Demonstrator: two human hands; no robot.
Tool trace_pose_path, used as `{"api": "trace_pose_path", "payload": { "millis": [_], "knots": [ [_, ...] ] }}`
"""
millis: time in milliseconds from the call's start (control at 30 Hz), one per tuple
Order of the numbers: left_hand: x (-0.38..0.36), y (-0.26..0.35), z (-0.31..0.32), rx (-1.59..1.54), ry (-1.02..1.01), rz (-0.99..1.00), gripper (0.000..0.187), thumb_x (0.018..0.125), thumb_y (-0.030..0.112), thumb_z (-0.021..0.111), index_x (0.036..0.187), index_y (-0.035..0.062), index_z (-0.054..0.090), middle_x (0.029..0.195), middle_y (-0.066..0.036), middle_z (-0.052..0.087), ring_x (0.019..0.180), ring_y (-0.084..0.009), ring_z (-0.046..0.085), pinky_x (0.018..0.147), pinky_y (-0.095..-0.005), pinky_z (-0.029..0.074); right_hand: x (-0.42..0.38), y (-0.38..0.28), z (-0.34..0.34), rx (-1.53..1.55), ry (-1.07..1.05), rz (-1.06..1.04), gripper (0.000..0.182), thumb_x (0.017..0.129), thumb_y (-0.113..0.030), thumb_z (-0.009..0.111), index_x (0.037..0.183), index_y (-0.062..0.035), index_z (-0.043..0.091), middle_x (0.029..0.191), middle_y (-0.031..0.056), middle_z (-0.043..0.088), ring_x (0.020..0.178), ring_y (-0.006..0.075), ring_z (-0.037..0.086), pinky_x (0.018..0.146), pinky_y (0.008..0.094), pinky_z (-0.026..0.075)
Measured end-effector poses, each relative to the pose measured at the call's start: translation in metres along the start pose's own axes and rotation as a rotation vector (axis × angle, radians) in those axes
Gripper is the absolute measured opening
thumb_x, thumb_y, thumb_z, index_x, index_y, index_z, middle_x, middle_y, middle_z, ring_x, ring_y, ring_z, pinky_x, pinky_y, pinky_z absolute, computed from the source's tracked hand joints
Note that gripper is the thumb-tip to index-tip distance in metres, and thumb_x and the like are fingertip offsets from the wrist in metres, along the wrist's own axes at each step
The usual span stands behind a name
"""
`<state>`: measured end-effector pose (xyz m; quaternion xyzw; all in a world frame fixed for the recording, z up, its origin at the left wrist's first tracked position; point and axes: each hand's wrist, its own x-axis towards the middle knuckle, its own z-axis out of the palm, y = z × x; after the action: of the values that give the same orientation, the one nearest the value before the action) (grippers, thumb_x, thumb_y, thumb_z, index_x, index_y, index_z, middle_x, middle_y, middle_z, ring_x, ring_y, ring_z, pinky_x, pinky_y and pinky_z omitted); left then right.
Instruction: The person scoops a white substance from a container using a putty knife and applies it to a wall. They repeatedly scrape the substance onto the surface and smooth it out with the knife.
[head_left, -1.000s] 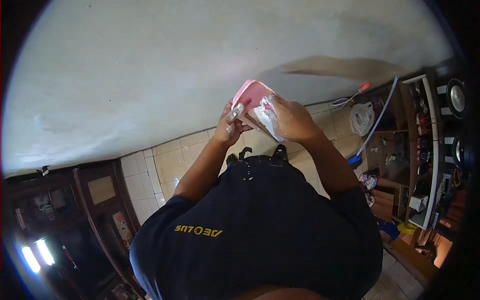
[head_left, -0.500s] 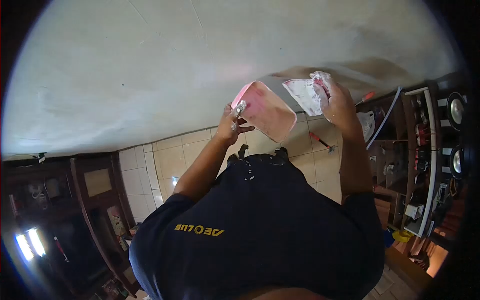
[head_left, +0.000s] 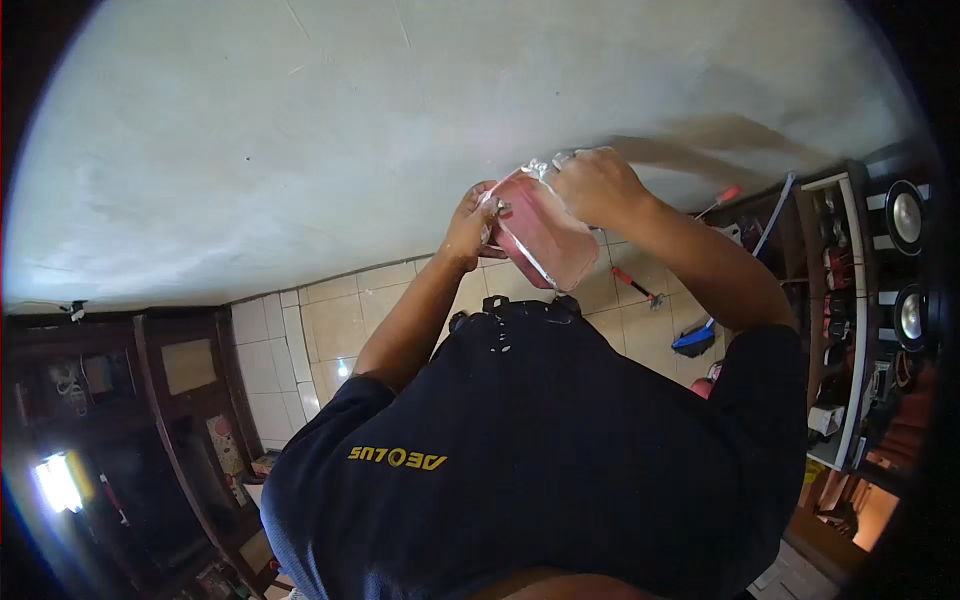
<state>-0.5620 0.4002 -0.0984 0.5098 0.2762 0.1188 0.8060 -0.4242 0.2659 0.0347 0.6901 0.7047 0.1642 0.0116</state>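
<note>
A pink, shallow plastic container (head_left: pixel 560 235) with white smears is tilted in front of the wall. My left hand (head_left: pixel 472 225) grips its left side, with white residue on the fingers. My right hand (head_left: pixel 595 185) is closed at the container's upper edge, its back towards me. White material shows beside its fingertips; the flat, white-smeared piece it held a moment earlier is mostly hidden behind the hand and container.
A pale wall (head_left: pixel 350 150) spans the top. On the tiled floor (head_left: pixel 335 325) lie a red-handled tool (head_left: pixel 633 284) and a blue brush (head_left: pixel 693 341). Shelves (head_left: pixel 835 310) stand at the right, dark wooden cabinets (head_left: pixel 190 400) at the left.
My right hand has moved left to the container's upper edge, and its flat piece has dropped mostly out of sight. The container has tilted slightly. The blue brush has come into view.
</note>
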Motion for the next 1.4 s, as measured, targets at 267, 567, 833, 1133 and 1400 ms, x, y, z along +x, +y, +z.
{"api": "trace_pose_path", "payload": {
  "millis": [267, 567, 833, 1133, 1400],
  "knots": [
    [0.005, 0.002, -0.001, 0.006, 0.025, -0.010, 0.043, 0.089, 0.029, 0.042, 0.130, 0.0209, 0.033, 0.108, -0.010, 0.055, 0.075, -0.0258, 0.061, 0.060, -0.0423, 0.056, -0.015, 0.015, 0.042, 0.092, -0.179, 0.053, 0.016, 0.075, -0.015, 0.053, 0.081, -0.0039, 0.062, 0.070, 0.0156, 0.062, 0.069, 0.0321, 0.062, 0.061, 0.0424, 0.050],
    [0.020, -0.006, 0.001, -0.117, 0.119, 0.113, 0.041, 0.086, 0.025, 0.047, 0.124, 0.0158, 0.035, 0.111, -0.007, 0.052, 0.088, -0.0258, 0.059, 0.067, -0.0456, 0.053, -0.023, 0.007, 0.044, 0.324, -0.318, 0.218, 0.022, 0.081, -0.022, 0.050, 0.082, -0.0069, 0.066, 0.075, 0.0193, 0.062, 0.072, 0.0362, 0.061, 0.067, 0.0462, 0.048],
    [0.031, -0.017, 0.011, -0.337, 0.068, 0.059, 0.044, 0.083, 0.020, 0.035, 0.125, 0.0101, 0.031, 0.114, -0.015, 0.049, 0.096, -0.0330, 0.057, 0.077, -0.0529, 0.050, -0.025, -0.008, 0.043, 0.224, -0.176, 0.285, 0.016, 0.074, -0.015, 0.054, 0.080, -0.0050, 0.064, 0.069, 0.0188, 0.061, 0.066, 0.0352, 0.061, 0.061, 0.0451, 0.047],
    [0.031, -0.032, 0.003, -0.411, -0.128, 0.123, 0.044, 0.086, 0.032, 0.033, 0.124, 0.0097, 0.039, 0.115, -0.015, 0.052, 0.101, -0.0329, 0.057, 0.078, -0.0507, 0.051, -0.035, -0.012, 0.030, 0.314, -0.047, 0.467, 0.020, 0.077, -0.018, 0.055, 0.088, -0.0036, 0.064, 0.072, 0.0186, 0.061, 0.067, 0.0357, 0.060, 0.062, 0.0444, 0.047],
    [0.006, -0.022, 0.013, -0.412, -0.152, 0.122, 0.054, 0.083, 0.037, 0.039, 0.126, 0.0038, 0.040, 0.119, -0.018, 0.051, 0.102, -0.0337, 0.057, 0.078, -0.0480, 0.053, -0.034, -0.008, 0.017, 0.515, 0.382, 0.336, 0.023, 0.075, -0.006, 0.053, 0.097, -0.0025, 0.059, 0.089, 0.0176, 0.062, 0.076, 0.0341, 0.061, 0.066, 0.0418, 0.049]
  ]
}}
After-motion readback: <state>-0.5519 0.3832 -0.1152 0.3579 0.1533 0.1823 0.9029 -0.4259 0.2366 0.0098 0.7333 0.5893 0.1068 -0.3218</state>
